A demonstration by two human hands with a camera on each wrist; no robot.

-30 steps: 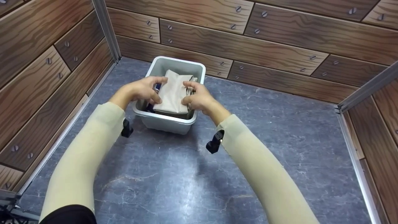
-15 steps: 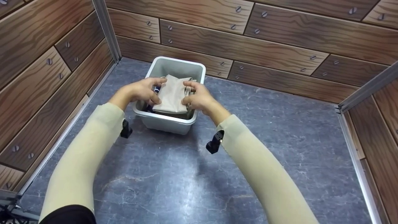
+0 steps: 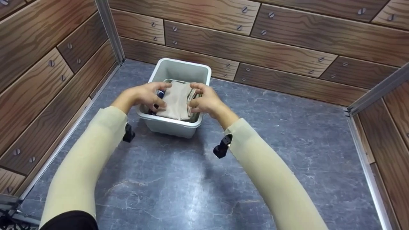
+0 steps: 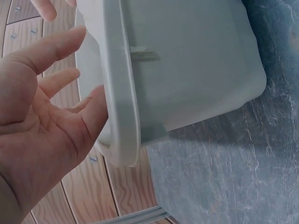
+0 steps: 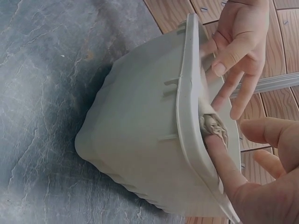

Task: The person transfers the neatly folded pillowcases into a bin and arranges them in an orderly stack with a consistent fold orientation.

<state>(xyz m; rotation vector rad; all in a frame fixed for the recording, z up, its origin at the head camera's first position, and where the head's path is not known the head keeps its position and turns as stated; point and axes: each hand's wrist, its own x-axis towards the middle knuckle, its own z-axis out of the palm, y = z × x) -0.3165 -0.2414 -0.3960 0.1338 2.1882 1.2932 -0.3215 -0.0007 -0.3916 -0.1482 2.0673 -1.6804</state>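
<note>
A folded beige cloth (image 3: 175, 99) lies inside a light grey plastic bin (image 3: 169, 121), on top of other things. My left hand (image 3: 147, 95) is over the bin's left side, fingers spread and loosely bent beside the cloth. In the left wrist view, the left hand (image 4: 51, 93) has nothing between thumb and fingers. On the bin's other side my right hand (image 3: 207, 99) stands with thumb and fingers apart. One finger of the right hand (image 5: 266, 172) touches the cloth's folded edge (image 5: 214, 128) in the right wrist view. The cloth's underside is hidden.
A dark blue item (image 3: 160, 94) shows beside the cloth inside the bin. The bin stands on a blue-grey marbled surface (image 3: 179, 179) near the back left corner. Wood-patterned panels (image 3: 204, 41) with metal edging enclose the back and sides.
The cloth has sunk lower into the bin and nearer its front wall. Both hands have stayed almost in place, and their fingers have loosened from the cloth.
</note>
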